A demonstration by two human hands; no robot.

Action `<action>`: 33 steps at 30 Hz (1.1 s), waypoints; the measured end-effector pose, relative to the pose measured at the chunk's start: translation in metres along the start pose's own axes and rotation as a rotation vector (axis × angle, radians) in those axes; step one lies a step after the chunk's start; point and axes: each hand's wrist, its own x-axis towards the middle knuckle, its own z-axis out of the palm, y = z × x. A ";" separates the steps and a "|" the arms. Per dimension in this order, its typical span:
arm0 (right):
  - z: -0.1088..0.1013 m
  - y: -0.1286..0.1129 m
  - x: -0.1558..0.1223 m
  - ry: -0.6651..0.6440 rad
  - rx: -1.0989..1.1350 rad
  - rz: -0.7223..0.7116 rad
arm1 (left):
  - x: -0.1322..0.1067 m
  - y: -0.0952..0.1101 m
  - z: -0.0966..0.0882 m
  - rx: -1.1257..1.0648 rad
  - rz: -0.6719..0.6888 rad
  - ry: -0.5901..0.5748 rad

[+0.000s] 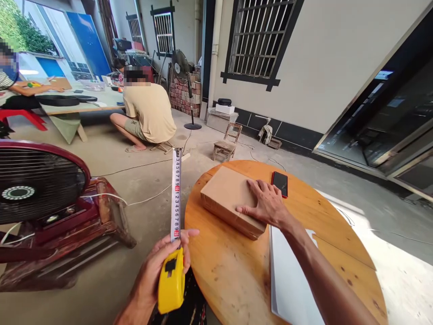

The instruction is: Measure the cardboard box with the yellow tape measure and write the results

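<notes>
My left hand point(158, 266) grips a yellow tape measure point(171, 282) at the near edge of a round wooden table point(233, 280). Its white blade point(176, 194) sticks out upward and away, off the table's left side. My right hand point(265, 203) lies flat, fingers spread, on a brown cardboard box point(225, 194) resting on the table. A black phone with a red edge point(280, 183) lies just beyond that hand.
A white sheet point(291, 280) lies on the table by my right forearm. A dark red fan point(34, 185) sits on the floor at left. A person in a beige shirt point(149, 113) crouches further back near a long table point(84, 104). A small wooden chair point(227, 143) stands behind.
</notes>
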 end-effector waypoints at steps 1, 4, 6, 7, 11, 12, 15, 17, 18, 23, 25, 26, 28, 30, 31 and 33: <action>-0.002 -0.008 -0.008 0.056 -0.021 -0.020 | 0.001 0.001 -0.001 -0.012 -0.003 0.017; -0.009 -0.040 -0.038 0.173 -0.084 -0.040 | 0.001 0.005 -0.004 -0.045 -0.008 0.060; -0.013 -0.062 -0.060 0.215 -0.118 -0.056 | 0.000 0.010 -0.008 -0.061 0.037 0.109; -0.014 -0.070 -0.072 0.228 -0.124 -0.070 | -0.001 0.013 -0.010 -0.061 0.071 0.139; -0.012 -0.080 -0.112 0.306 -0.067 -0.163 | -0.006 0.016 -0.018 -0.027 0.146 0.197; -0.011 -0.077 -0.120 0.315 -0.039 -0.178 | -0.008 0.014 -0.020 -0.015 0.133 0.190; -0.007 -0.067 -0.135 0.276 0.055 -0.166 | -0.012 0.005 -0.020 0.019 0.070 0.149; -0.005 -0.062 -0.139 0.246 0.105 -0.131 | -0.012 -0.001 -0.017 0.032 0.044 0.125; -0.004 -0.059 -0.140 0.242 0.120 -0.116 | -0.011 -0.004 -0.015 0.036 0.037 0.111; -0.005 -0.046 -0.132 0.261 0.121 -0.067 | 0.002 -0.010 0.000 0.089 0.003 0.031; -0.006 -0.040 -0.127 0.249 0.101 -0.064 | 0.008 -0.009 0.005 0.116 -0.006 0.037; -0.006 -0.038 -0.126 0.242 0.090 -0.066 | 0.010 -0.008 0.006 0.132 -0.006 0.051; -0.006 -0.035 -0.125 0.233 0.081 -0.065 | 0.009 -0.003 0.006 0.170 0.008 0.085; -0.004 -0.034 -0.125 0.245 0.099 -0.059 | 0.004 0.005 0.003 0.214 0.006 0.108; -0.002 -0.033 -0.126 0.255 0.117 -0.058 | 0.000 0.010 0.000 0.239 -0.009 0.108; 0.000 -0.033 -0.127 0.278 0.150 -0.049 | -0.009 0.023 -0.006 0.302 -0.066 0.101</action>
